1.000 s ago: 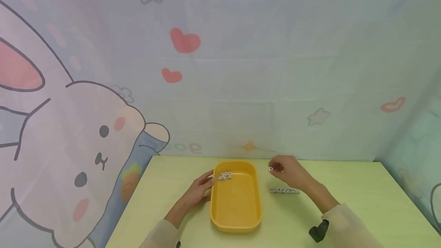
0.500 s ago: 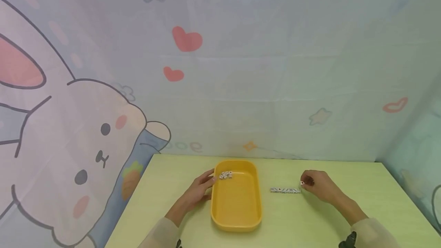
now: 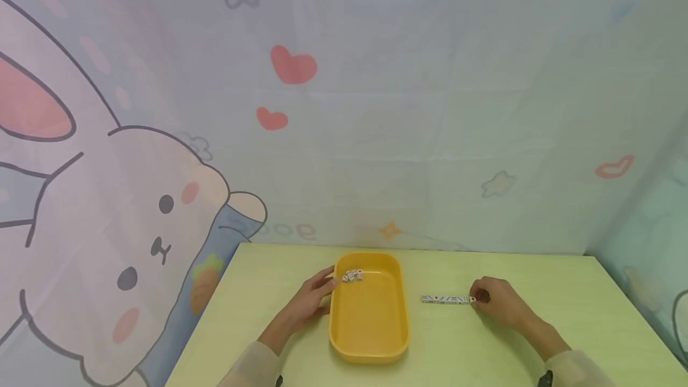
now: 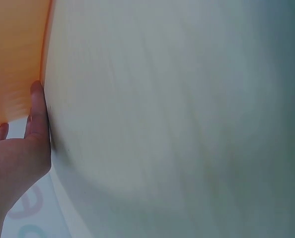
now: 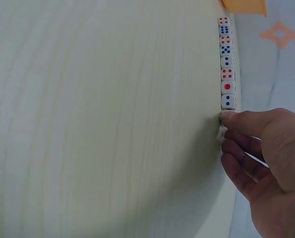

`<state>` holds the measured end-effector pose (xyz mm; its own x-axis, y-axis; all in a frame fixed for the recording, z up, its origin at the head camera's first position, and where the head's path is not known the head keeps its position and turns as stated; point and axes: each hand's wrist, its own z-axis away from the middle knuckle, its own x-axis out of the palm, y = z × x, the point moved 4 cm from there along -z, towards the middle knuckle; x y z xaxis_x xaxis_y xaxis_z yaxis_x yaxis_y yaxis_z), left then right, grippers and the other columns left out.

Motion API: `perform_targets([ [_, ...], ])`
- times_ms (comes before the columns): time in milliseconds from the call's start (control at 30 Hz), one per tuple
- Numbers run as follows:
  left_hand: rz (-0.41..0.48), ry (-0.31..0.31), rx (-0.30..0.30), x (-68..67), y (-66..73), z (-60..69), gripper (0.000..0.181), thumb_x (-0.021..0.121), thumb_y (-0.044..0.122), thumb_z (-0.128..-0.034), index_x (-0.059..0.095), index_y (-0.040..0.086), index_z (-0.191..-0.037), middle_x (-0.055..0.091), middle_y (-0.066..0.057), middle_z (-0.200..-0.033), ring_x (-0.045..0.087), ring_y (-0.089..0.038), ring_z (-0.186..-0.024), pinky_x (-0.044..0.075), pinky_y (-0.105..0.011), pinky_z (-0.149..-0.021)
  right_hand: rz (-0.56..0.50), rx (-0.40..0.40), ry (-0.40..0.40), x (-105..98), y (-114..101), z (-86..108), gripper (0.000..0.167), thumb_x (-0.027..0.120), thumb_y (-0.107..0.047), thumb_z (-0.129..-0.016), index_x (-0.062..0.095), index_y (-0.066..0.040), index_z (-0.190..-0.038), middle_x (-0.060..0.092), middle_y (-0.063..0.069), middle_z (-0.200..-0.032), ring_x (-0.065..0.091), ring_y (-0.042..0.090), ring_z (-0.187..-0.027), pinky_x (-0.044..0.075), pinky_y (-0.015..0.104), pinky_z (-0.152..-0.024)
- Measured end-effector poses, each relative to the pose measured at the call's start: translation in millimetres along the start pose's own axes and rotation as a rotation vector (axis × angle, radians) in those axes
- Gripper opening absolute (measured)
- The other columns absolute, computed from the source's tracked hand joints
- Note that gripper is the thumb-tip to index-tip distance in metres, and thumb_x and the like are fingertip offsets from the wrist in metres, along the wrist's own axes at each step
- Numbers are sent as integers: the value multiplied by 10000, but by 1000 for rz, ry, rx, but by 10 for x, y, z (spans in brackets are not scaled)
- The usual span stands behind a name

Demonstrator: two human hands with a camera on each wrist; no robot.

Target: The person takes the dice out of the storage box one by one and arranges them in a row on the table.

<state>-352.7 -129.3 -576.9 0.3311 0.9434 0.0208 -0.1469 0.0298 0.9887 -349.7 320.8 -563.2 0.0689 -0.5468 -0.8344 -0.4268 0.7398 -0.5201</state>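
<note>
A row of small white dice (image 3: 445,299) with red and blue pips lies on the table. At its right end my right hand (image 3: 500,301) pinches a die (image 3: 472,300) between thumb and fingers, against or very close to the last one. The right wrist view shows the row (image 5: 227,62) in line, while the thumb of the right hand (image 5: 281,163) partly covers its near end. My left hand (image 3: 309,299) rests along the left side of a yellow tray (image 3: 368,354), fingers fairly straight against the wall. Several loose dice (image 3: 352,275) sit in the tray's far left corner.
The pale yellow-green table (image 3: 564,315) ends at the back against a hanging cloth (image 3: 376,136) printed with a rabbit, hearts and stars. The tray stands a short way left of the row.
My right hand has carried the die rightward from beyond the row, then lowered it to the row's right end. The left hand and the tray stay put.
</note>
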Motion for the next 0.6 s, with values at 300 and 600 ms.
perform_targets([
  [300, -6, 9, -4, -5, 4, 9, 583, 534, 305, -1134, 356, 126, -1660, 402, -247, -1630, 513, -402, -1402, 606, -465, -950, -2, -36, 26, 1, -29, 12, 166, 828, 25, -863, 733, -106, -903, 619, -82, -839, 569, 24, -759, 545, 257, -663],
  [600, -5, -26, 4, -9, 15, 69, 576, 510, 285, -1144, 334, 127, -1669, 382, -252, -1639, 481, -425, -1427, 585, -492, -992, 25, 6, 27, -9, -168, 86, 210, 849, -16, -858, 732, -25, -1032, 667, -15, -925, 622, 136, -844, 570, 307, -733],
])
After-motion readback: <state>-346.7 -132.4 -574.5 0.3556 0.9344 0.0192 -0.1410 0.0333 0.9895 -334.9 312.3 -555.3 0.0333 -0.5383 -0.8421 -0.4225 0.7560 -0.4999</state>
